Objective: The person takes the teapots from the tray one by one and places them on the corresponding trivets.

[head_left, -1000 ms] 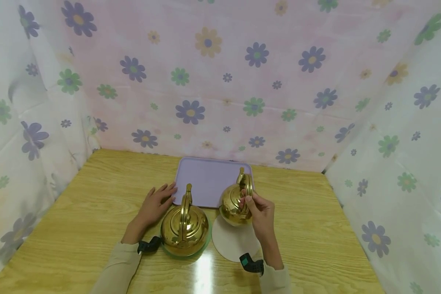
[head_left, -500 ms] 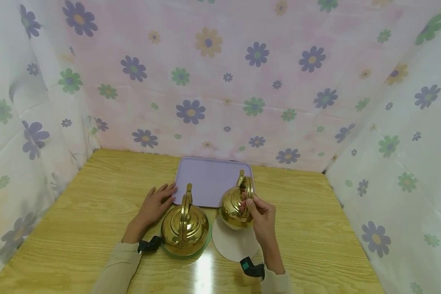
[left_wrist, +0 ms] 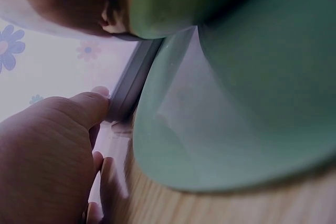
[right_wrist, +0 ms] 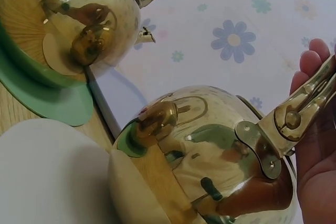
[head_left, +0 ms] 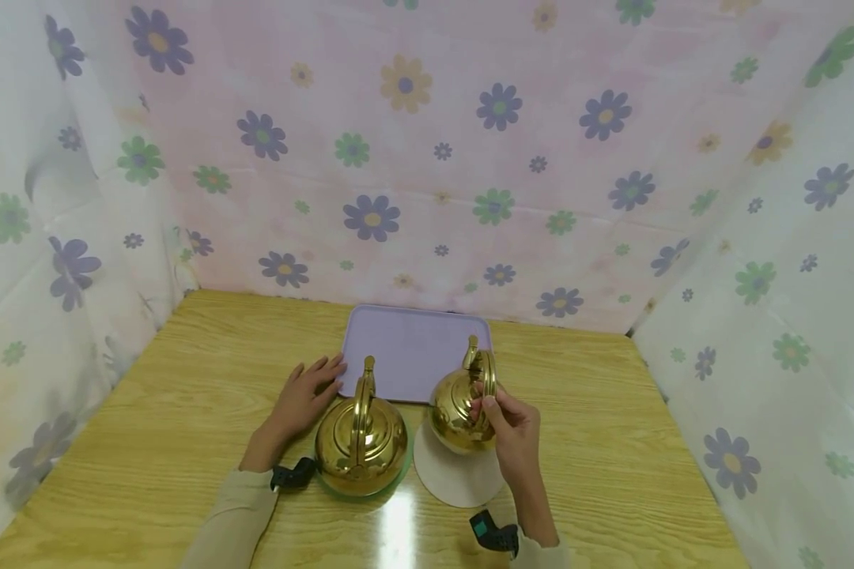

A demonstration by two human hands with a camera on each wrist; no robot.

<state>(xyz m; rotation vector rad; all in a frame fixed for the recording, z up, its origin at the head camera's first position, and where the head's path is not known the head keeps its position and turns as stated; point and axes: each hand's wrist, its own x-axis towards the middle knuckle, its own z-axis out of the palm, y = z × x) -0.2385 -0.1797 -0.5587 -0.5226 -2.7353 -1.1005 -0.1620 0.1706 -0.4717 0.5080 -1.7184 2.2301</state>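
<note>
My right hand [head_left: 519,431] grips the handle of a shiny gold kettle [head_left: 450,415], fingers curled round it. That kettle hangs over the far part of a round white mat [head_left: 462,484], its spout toward the back. In the right wrist view the mat's surface [right_wrist: 52,177] shows below and left of the kettle body [right_wrist: 205,145]. A second, larger gold kettle [head_left: 334,452] stands on a round green mat [head_left: 408,466]. Beside it, my left hand [head_left: 302,399] lies with extended fingers at the left edge of a lilac tray [head_left: 398,348]; fingertips meet the tray rim [left_wrist: 123,90].
The wooden table [head_left: 598,458] runs back to a flower-printed cloth wall [head_left: 427,197], with cloth on both sides too. The tray lies behind both kettles. Each wrist carries a black camera band, like the right one [head_left: 494,533].
My right hand has drawn the smaller kettle slightly nearer and to the right, lower in the head view, over the white mat. The left hand and larger kettle have stayed put.
</note>
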